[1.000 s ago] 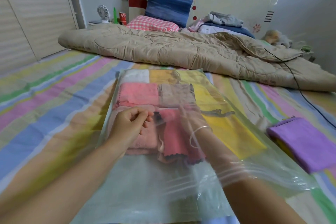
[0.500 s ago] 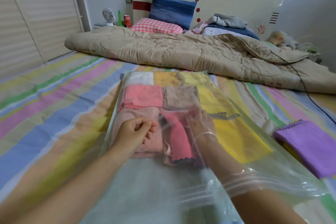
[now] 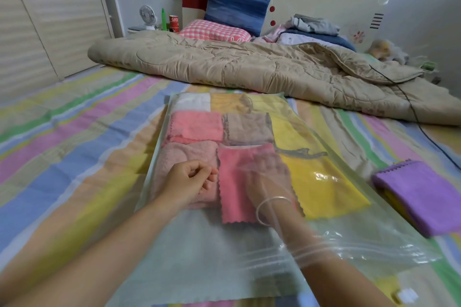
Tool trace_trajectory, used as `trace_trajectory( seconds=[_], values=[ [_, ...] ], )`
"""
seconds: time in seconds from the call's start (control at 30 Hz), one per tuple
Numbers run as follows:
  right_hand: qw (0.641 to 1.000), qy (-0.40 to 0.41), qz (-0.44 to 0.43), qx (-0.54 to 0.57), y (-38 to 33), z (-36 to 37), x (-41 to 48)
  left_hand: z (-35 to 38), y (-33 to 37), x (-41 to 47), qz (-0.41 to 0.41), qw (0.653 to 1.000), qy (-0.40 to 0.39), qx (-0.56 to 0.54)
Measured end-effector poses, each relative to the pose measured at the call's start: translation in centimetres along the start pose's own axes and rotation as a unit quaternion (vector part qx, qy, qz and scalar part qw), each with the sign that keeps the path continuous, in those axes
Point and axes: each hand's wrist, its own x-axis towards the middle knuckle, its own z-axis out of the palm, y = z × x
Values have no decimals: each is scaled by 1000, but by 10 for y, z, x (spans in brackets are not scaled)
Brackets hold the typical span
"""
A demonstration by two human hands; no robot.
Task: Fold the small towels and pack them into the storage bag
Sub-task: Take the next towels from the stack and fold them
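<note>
A clear storage bag [image 3: 199,257] lies on the striped bed sheet with its mouth toward me. Inside lie several folded towels: white [image 3: 192,103], salmon [image 3: 197,124], beige [image 3: 247,127], dusty pink [image 3: 184,154], yellow [image 3: 321,187] and a bright pink towel [image 3: 234,182]. My right hand [image 3: 269,182] reaches inside the bag and lies flat on the bright pink towel, seen through the plastic. My left hand [image 3: 189,179] rests on top of the bag over the dusty pink towel, its fingers curled and pinching the upper plastic sheet. A purple towel [image 3: 419,197] lies folded outside, to the right.
A rumpled tan quilt [image 3: 249,65] stretches across the bed behind the bag, with pillows and clothes at the headboard. A black cable [image 3: 421,127] runs down the right side. A small white object [image 3: 406,295] sits near the bottom right.
The bright pink towel, bunched up a second ago, now lies spread flat under my right hand. My left hand has stayed in place on the bag.
</note>
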Motion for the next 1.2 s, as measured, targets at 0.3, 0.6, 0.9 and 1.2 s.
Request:
trace_trajectory(
  seconds=[0.3,0.6,0.9,1.2],
  values=[
    [971,50,86,218,25,-15,18,6,3,0,3,1000,-3,23],
    [963,-29,72,257,49,-22,12,9,0,-1,21,997,-1,74],
    [977,6,-79,197,75,-17,-74,86,34,-32,103,987,-79,98],
    [908,-159,73,380,173,-107,-161,172,42,-64,168,934,-185,256]
  ],
)
